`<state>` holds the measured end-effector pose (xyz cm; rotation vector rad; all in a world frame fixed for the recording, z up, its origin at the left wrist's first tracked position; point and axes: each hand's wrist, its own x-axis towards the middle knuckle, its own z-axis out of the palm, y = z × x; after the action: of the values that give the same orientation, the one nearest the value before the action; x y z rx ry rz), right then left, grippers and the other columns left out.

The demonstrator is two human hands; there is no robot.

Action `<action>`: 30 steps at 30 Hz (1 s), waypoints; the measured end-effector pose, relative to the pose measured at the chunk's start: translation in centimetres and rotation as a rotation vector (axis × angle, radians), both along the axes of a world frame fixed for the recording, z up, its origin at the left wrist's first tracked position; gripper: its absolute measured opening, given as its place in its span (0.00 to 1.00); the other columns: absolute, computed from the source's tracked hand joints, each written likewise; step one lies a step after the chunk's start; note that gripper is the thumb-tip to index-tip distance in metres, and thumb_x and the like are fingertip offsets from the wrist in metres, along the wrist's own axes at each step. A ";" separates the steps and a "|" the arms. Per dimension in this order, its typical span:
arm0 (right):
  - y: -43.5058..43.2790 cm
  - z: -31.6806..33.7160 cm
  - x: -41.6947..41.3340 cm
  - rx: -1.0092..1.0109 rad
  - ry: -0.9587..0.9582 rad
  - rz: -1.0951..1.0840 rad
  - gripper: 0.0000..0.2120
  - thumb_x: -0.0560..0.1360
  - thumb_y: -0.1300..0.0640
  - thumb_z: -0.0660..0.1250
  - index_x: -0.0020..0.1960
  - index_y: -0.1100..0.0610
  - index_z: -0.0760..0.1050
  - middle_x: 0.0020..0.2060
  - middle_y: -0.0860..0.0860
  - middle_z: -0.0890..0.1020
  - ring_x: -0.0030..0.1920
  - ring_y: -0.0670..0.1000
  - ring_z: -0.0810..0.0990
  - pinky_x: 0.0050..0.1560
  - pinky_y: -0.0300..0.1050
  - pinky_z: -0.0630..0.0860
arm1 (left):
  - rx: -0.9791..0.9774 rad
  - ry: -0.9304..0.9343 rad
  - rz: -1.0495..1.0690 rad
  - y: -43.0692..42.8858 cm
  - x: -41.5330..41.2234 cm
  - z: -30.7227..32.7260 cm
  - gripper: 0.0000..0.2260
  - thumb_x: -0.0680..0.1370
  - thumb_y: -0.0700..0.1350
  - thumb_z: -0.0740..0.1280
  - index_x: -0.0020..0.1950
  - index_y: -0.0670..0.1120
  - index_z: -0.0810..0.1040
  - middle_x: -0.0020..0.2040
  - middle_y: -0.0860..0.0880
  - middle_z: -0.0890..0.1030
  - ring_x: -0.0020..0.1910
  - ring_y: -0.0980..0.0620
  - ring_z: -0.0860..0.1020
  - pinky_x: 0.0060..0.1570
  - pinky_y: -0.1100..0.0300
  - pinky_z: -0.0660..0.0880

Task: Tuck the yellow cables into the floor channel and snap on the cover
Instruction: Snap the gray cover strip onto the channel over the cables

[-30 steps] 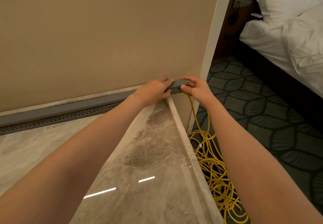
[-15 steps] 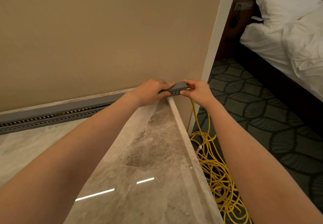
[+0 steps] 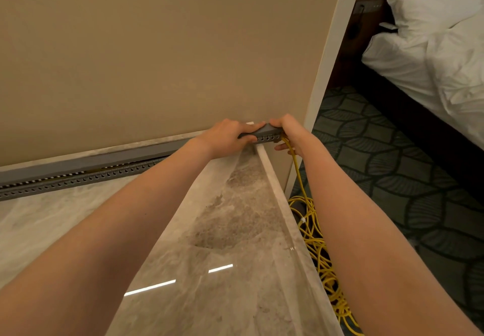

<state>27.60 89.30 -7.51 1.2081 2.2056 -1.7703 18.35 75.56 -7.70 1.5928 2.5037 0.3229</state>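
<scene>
Head view, at the base of a beige wall (image 3: 157, 60). The grey cover (image 3: 104, 162) runs along the wall above the perforated floor channel (image 3: 78, 179). Its right end is raised between the two hands at the wall's corner.

The left hand (image 3: 230, 136) grips this end with its fingers (image 3: 251, 126) pressed together along the top and the thumb beneath. The right hand (image 3: 288, 134) curls over the very tip, its fingers closed on it and its thumb below.

The yellow cables (image 3: 313, 233) leave the channel end under the right hand. They drop past the edge of the marble floor (image 3: 235, 231) and lie in a loose tangle on the patterned carpet (image 3: 392, 178). A bed (image 3: 445, 60) stands at the upper right.
</scene>
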 end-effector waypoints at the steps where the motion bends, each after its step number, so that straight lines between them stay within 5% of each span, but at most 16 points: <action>1: -0.1 0.1 -0.1 -0.004 -0.014 0.020 0.12 0.77 0.47 0.56 0.43 0.53 0.73 0.42 0.52 0.77 0.37 0.50 0.76 0.59 0.50 0.66 | -0.004 -0.002 0.002 -0.2 -0.1 0.0 0.21 0.82 0.49 0.57 0.75 0.56 0.60 0.68 0.46 0.76 0.60 0.43 0.76 0.53 0.58 0.70; 4: 0.1 0.4 -0.4 -0.046 -0.035 0.050 0.13 0.78 0.48 0.57 0.39 0.55 0.71 0.34 0.51 0.75 0.31 0.48 0.72 0.54 0.49 0.66 | -0.017 0.010 0.003 -0.9 -0.3 0.0 0.21 0.82 0.50 0.57 0.75 0.56 0.60 0.71 0.49 0.73 0.60 0.44 0.76 0.56 0.56 0.71; 11: 1.5 1.0 0.2 -0.266 -0.033 0.130 0.08 0.75 0.50 0.62 0.43 0.54 0.73 0.39 0.49 0.79 0.37 0.50 0.79 0.62 0.52 0.65 | 0.053 0.081 -0.037 -1.5 -0.1 -0.7 0.20 0.82 0.46 0.58 0.75 0.52 0.62 0.58 0.42 0.79 0.55 0.42 0.77 0.53 0.54 0.72; 16: 1.5 0.7 0.0 -0.299 0.017 0.052 0.08 0.76 0.56 0.64 0.40 0.58 0.73 0.38 0.52 0.79 0.29 0.50 0.82 0.53 0.46 0.73 | 0.181 0.248 -0.157 -2.3 0.5 -1.8 0.22 0.77 0.51 0.55 0.66 0.45 0.76 0.43 0.39 0.81 0.33 0.40 0.80 0.30 0.51 0.79; 21: 0.8 1.0 -0.2 -0.288 0.013 -0.014 0.09 0.76 0.59 0.64 0.39 0.60 0.72 0.36 0.54 0.77 0.34 0.53 0.77 0.46 0.42 0.74 | 0.136 0.172 -0.066 -1.8 0.3 -1.1 0.19 0.81 0.45 0.60 0.73 0.49 0.66 0.57 0.39 0.79 0.53 0.39 0.78 0.51 0.51 0.75; 30: -0.9 1.7 -1.0 -0.038 -0.079 -0.027 0.14 0.80 0.59 0.56 0.36 0.60 0.66 0.32 0.55 0.75 0.29 0.51 0.72 0.37 0.45 0.70 | 0.139 0.170 -0.044 -1.7 0.3 -1.3 0.19 0.81 0.45 0.59 0.73 0.50 0.66 0.59 0.42 0.79 0.56 0.41 0.77 0.53 0.52 0.73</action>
<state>26.63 88.39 -5.83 1.2822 2.1125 -1.7342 18.70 73.90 -8.99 1.7955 2.6181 0.3778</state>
